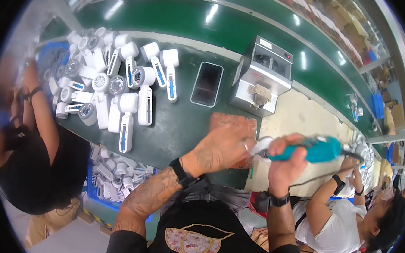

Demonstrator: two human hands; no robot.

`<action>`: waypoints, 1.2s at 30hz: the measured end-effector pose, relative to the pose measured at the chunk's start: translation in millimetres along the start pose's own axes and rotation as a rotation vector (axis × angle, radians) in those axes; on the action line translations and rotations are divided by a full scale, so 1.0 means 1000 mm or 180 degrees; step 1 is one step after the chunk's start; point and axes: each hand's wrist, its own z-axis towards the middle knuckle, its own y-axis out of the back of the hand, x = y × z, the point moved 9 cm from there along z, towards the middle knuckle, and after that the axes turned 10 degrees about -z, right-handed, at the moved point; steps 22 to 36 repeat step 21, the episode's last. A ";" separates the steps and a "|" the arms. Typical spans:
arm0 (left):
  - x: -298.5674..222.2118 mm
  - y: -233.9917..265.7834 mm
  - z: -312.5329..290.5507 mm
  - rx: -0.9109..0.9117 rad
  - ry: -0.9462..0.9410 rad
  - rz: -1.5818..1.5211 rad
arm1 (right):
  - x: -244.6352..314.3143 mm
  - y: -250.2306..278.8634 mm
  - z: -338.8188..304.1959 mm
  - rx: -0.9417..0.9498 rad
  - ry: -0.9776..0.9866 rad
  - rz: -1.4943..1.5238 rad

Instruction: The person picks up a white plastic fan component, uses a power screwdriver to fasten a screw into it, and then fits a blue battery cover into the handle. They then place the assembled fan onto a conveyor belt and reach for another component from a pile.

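Note:
My right hand [286, 165] is wrapped around a teal electric screwdriver [313, 151], held level with its cord end to the right. Its tip points left at a small white rounded plastic piece [262, 145]. My left hand [224, 146], a little blurred, closes its fingers on the left side of that white piece. Both hands are over a reddish-brown board [233, 121] at the table's edge. Blur and my fingers hide the exact contact between tip and piece.
White handheld fans [127, 126] crowd the green table's left side. A phone-like dark slab [207, 84] lies beside a grey metal machine [264, 76]. Below left, a blue bin [94, 184] holds more white parts. Co-workers sit left and right; a green conveyor [177, 14] runs behind.

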 end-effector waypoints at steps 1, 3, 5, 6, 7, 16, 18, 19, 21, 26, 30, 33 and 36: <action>-0.016 0.010 -0.010 -0.0356 -0.0330 0.0310 | 0.007 0.005 -0.006 -0.0036 0.0032 0.0131; -0.023 0.026 -0.023 -0.0453 -0.0025 0.0210 | 0.025 0.020 -0.016 -0.0204 0.0106 0.0449; -0.001 0.058 -0.041 -0.0992 0.0421 -0.0400 | 0.042 0.040 -0.024 -0.0234 0.0265 0.0460; 0.020 0.080 -0.057 -0.1460 0.0727 -0.0773 | 0.044 0.050 -0.030 -0.0265 0.0279 0.0465; 0.043 0.101 -0.077 -0.1926 0.1001 -0.1174 | 0.041 0.064 -0.037 -0.0434 0.0246 0.0202; 0.125 0.307 -0.204 -0.4174 0.1956 0.1544 | 0.029 0.060 -0.043 -0.0199 0.0274 -0.0393; 0.094 0.270 -0.133 -0.3126 0.1519 0.2150 | 0.023 0.057 -0.042 -0.0156 0.0048 -0.0271; 0.086 0.241 -0.106 -0.2715 0.1430 0.1857 | 0.025 0.055 -0.043 -0.0150 0.0066 -0.0281; 0.078 0.202 -0.074 -0.2309 0.1343 0.1540 | 0.025 0.055 -0.046 -0.0141 0.0110 -0.0318; 0.078 0.202 -0.074 -0.2309 0.1343 0.1540 | 0.025 0.055 -0.046 -0.0141 0.0110 -0.0318; 0.078 0.202 -0.074 -0.2309 0.1343 0.1540 | 0.025 0.055 -0.046 -0.0141 0.0110 -0.0318; 0.078 0.202 -0.074 -0.2309 0.1343 0.1540 | 0.025 0.055 -0.046 -0.0141 0.0110 -0.0318; 0.078 0.202 -0.074 -0.2309 0.1343 0.1540 | 0.025 0.055 -0.046 -0.0141 0.0110 -0.0318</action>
